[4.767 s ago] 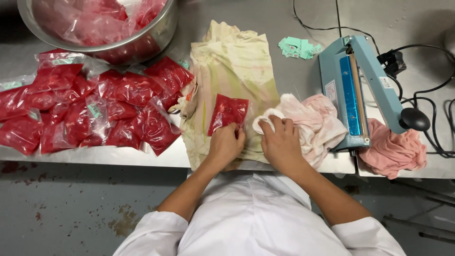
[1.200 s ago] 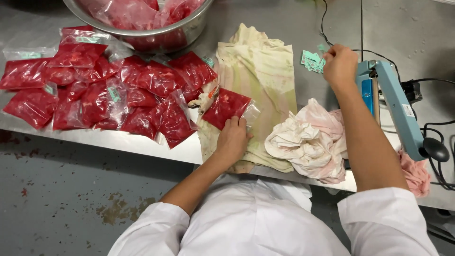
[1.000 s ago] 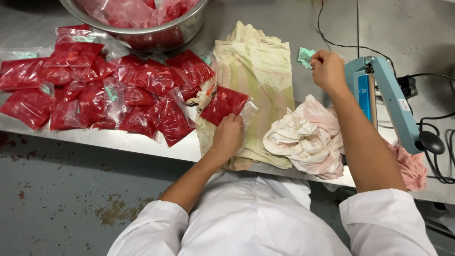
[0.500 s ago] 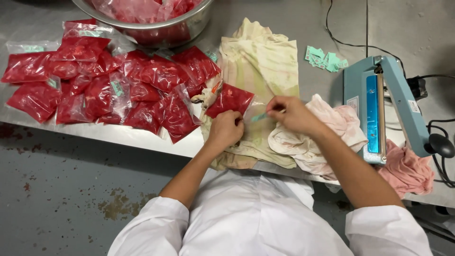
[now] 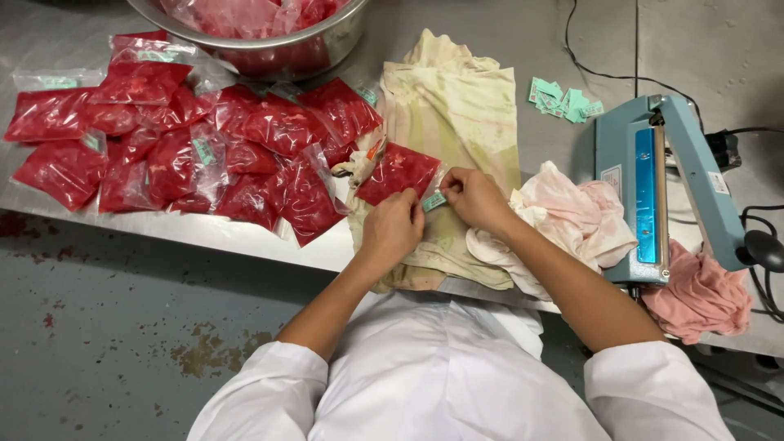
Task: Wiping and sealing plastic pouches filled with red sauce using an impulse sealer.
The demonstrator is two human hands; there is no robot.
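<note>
Nearest the camera, a person in a white coat is leaning over the edge of a stainless-steel table (image 5: 245, 245). The left hand (image 5: 392, 230) is lying with fingers curled down on the lower edge of a clear plastic pouch filled with red pieces (image 5: 398, 171), pressing it against a stained yellowish cloth (image 5: 457, 106) spread beneath. The right hand (image 5: 474, 198) is pinching a small mint-green paper label (image 5: 434, 200) between thumb and fingertips, holding it at the pouch's open corner – the two hands are almost touching there.

Just beside the right forearm, a crumpled pale pink rag (image 5: 572, 220) is lying on the table, and a darker pink rag (image 5: 698, 298) is bunching up near the base of a blue tabletop heat sealer (image 5: 653, 188), which is standing with its arm raised. Its black cable is trailing off to the right.

To the left, a heap of filled red pouches (image 5: 188, 139) is covering the table, several showing the same green labels. Further back, a loose scatter of green labels (image 5: 563, 98) is lying near the sealer – and at the far edge a large steel bowl (image 5: 327, 41) is holding more red contents
</note>
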